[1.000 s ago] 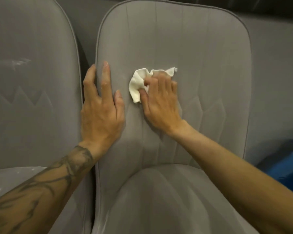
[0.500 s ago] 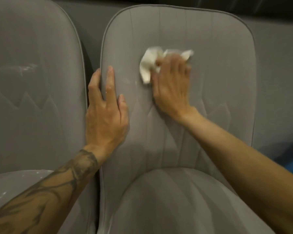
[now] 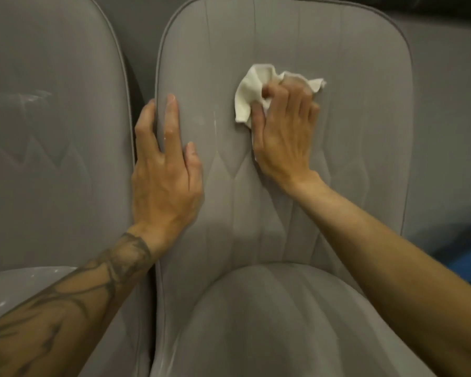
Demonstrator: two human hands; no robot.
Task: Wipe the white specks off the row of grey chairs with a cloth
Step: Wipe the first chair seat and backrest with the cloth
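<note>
White cotton, crumpled into a wad: the cloth [image 3: 252, 93] is pressed flat against the upper middle of the centre chair's backrest [image 3: 365, 118], with loose folds sticking out above and to the left of the fingers. The right hand [image 3: 284, 131] clenches it, fingers curled over the bundle and palm bearing into the grey fabric. Left of the cloth on that same backrest a thin pale streak [image 3: 215, 123] runs downward, not yet covered by the wad. At the backrest's left edge the left hand [image 3: 165, 170] lies spread and released, gripping nothing, one finger hooked round the piping to steady the chair. Beyond that edge, the neighbouring chair [image 3: 52, 159] shows whitish smears on its back [image 3: 32, 96] and specks on its seat [image 3: 0, 304].

The risk, as I judge it, is smearing: a bunched, loaded cloth rubbed hard could drive the white residue into the weave, and the pale streak could easily be missed. The left-hand chair plainly remains to be done.
</note>
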